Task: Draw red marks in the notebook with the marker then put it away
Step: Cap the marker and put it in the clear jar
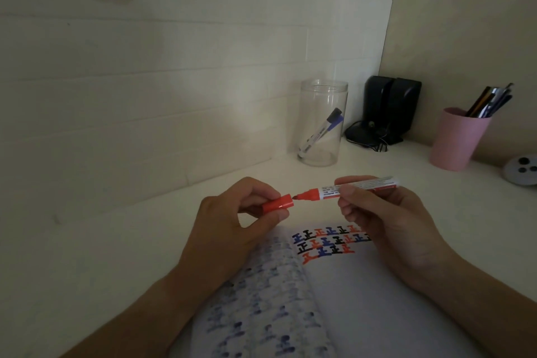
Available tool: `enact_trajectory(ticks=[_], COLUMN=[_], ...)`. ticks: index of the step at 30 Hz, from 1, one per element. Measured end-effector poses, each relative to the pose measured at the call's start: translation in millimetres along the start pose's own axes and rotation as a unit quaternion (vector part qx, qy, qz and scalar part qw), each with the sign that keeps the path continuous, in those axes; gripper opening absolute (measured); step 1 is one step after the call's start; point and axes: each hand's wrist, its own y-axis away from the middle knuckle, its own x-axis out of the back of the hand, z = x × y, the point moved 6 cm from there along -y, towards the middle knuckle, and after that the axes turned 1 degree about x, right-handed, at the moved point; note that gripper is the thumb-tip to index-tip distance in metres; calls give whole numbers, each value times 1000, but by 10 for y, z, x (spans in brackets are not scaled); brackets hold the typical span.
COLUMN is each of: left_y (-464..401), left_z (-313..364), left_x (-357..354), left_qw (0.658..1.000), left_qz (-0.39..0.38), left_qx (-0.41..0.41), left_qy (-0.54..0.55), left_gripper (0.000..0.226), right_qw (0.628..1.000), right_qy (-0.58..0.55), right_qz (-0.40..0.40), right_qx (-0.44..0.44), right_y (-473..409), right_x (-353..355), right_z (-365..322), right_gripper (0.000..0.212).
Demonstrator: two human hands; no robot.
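My right hand point(386, 212) grips the marker point(348, 186) by its barrel, long axis near level, tip pointing left. My left hand point(232, 212) pinches the cap point(278, 203), mouth facing the tip, just apart and slightly below it. Both sit above the notebook point(334, 285). Capping likely; the jar point(322, 125) stands beyond, nearer my right.

Notebook point(363, 299): lower part cut off by the bottom edge; left-page marks blurred, unreadable. Marker point(348, 187): label print too small to read, mid-barrel hidden by right hand point(386, 229). Grey round object point(521, 170): cropped at the right edge.
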Motion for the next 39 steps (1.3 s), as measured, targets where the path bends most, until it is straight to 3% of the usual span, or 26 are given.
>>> enact_trajectory(ticks=[11,15,24,34,39], left_y=[40,68,75,127,84], left_z=[177,270,242,311,315], left_x=[-15,-11,42,39,73], left_qw=[996,993,988,987,982], left_qz=[-49,-72,-73,-65,-38], left_qx=[-68,-93,-31,-64,-38], left_qy=[-11,-12,134,132,180], left_gripper=[16,28,20,14,12], right_qw=[997,996,994,993,991], right_qy=[12,23,44,30,52], right_qz=[-74,-89,-101,-110,-119], right_qx=[-19,-18,-9,-6,-33], right_y=[79,123,170,211,221], right_x=[-145,-199,-224,-240,-264], right_z=[31,-11,-101,-129,-146], right_gripper=[29,26,25,21,26])
